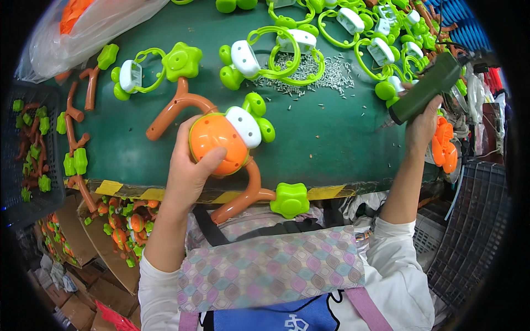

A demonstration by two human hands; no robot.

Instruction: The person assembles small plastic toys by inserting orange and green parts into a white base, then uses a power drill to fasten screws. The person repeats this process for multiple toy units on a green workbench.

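My left hand is wrapped round a plastic toy with a round orange shell, a white face piece and green knobs. Brown branch-shaped arms stick out on both sides of it, each with a green flower-shaped end. The lower branch reaches past the table's near edge. At the right, my right hand grips a dark green electric screwdriver, its tip angled down to the left, away from the toy. A pile of small silver screws lies beyond the toy.
Green ring frames with white pieces lie across the far side of the green table. On the left are loose brown branches, a dark crate and a clear plastic bag. Orange shells hang at the right edge.
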